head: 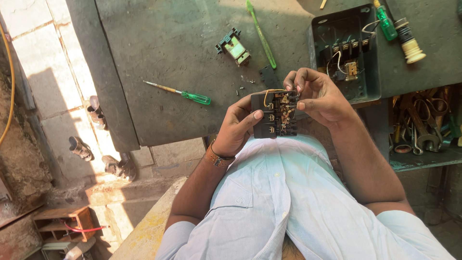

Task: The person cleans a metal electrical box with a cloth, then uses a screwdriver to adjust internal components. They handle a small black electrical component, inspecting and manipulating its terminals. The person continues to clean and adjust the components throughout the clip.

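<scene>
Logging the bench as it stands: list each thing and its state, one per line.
Black switch block: held in both hands, wiring exposed.
Left hand: grip closed on the block's side.
Right hand: fingertips pinching at the block's top.
Green metal box: open, wires showing.
Green-handled screwdriver: lying flat on the table.

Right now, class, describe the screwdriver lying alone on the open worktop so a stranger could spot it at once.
Start at the dark metal worktop. Left of the hands, the screwdriver lies flat on bare metal, its green handle toward the hands. Unlike the green toothbrush and the stubbier green-handled tester by the open box, it has a yellowish shaft.
</scene>
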